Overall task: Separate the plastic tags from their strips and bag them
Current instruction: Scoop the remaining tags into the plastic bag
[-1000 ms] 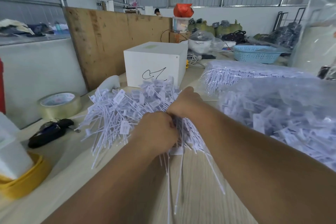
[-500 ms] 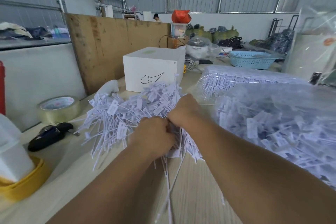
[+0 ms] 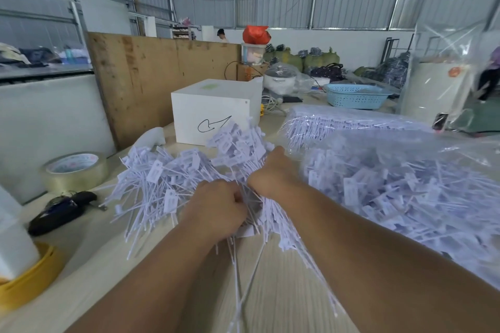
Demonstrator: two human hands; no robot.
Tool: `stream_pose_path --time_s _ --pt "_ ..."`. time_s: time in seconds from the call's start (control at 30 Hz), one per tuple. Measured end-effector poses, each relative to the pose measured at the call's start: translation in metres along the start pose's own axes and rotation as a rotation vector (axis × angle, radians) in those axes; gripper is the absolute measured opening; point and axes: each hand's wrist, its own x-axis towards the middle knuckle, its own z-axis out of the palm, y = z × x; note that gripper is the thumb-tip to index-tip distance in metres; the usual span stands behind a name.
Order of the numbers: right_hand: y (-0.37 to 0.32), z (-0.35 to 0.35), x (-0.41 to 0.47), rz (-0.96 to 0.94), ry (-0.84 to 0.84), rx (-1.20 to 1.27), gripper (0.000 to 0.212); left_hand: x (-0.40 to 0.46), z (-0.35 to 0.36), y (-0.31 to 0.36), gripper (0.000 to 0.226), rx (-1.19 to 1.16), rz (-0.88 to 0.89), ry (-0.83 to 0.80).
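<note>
Pale table [image 3: 284, 278]: both hands' fingers clenched round white tag bundle [image 3: 238, 149]; left hand [image 3: 216, 208], right hand [image 3: 273, 173] touching.

Even, fairly bright daylight fills the shed, soft and cool, with the corrugated wall panels [image 3: 270, 5] at 12 o'clock glowing palest. Shadows are faint: a soft one lies on the worktop [image 3: 89, 257] beneath the forearms toward 6 o'clock. Glare streaks the clear plastic sheeting [image 3: 446, 67] at 2 o'clock. The wide lens bows the roof beams and stretches both forearms at the lower edge. Corners smear slightly; the centre is reasonably sharp.
</note>
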Motion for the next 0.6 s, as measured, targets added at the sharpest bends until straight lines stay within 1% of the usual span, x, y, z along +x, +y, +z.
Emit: stream_pose_path --time_s 0.07,0.17,0.27,0.3,0.37,0.4,0.47,0.53,0.6 --pt "0.001 -0.009 -0.003 -0.025 0.024 0.096 0.070 0.002 0.001 -0.001 0.015 -0.005 0.017 0.017" --pt "0.002 -0.024 -0.010 -0.105 0.076 0.301 0.059 0.003 0.001 -0.002 0.013 -0.026 0.031 0.060" --pt "0.004 -0.042 -0.017 -0.171 0.155 0.422 0.059 0.005 0.001 -0.006 0.019 -0.080 0.049 0.148" --pt "0.003 -0.048 -0.020 -0.185 0.173 0.470 0.063 0.005 0.000 -0.007 0.022 -0.076 0.041 0.164" --pt "0.003 -0.063 -0.027 -0.221 0.206 0.568 0.070 0.004 -0.002 -0.007 0.025 -0.024 0.016 0.157" --pt "0.004 -0.070 -0.031 -0.249 0.230 0.605 0.069 0.003 -0.003 -0.006 0.025 0.001 0.004 0.147" --pt "0.008 -0.084 -0.037 -0.312 0.286 0.664 0.056 0.002 -0.007 -0.001 0.022 0.041 -0.015 0.152" --pt "0.011 -0.097 -0.044 -0.347 0.325 0.718 0.053 0.000 -0.013 0.005 0.016 0.160 -0.010 0.186" --pt "0.013 -0.108 -0.051 -0.358 0.345 0.744 0.056 -0.002 -0.020 0.013 0.013 0.321 0.006 0.221"
